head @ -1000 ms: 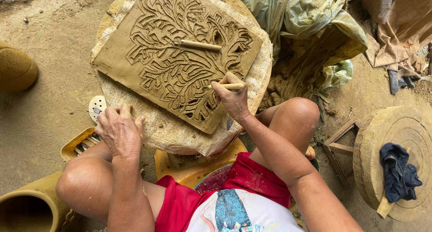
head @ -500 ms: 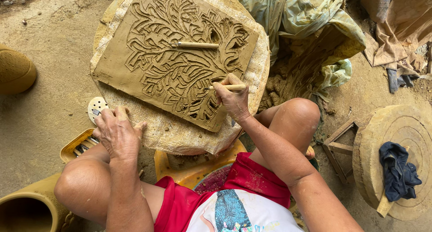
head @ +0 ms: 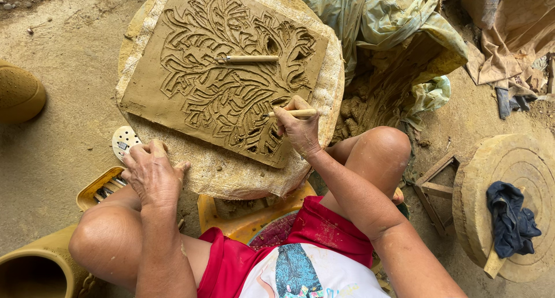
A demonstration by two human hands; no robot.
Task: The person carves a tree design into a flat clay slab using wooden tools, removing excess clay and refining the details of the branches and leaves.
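Note:
A square clay slab carved with a branching leaf relief lies on a round burlap-covered stand. My right hand grips a thin wooden carving tool, its tip on the slab's lower right carving. My left hand rests palm down, fingers apart, on the stand's near left edge. A second wooden tool lies loose across the middle of the slab.
A yellow tray of tools and a white perforated disc sit by my left knee. Clay pots stand at left. A round wooden wheel with a blue cloth is at right. Crumpled plastic sheeting lies behind.
My right hand has shifted the carving tool slightly along the lower right carving. My left hand has stayed on the stand's edge.

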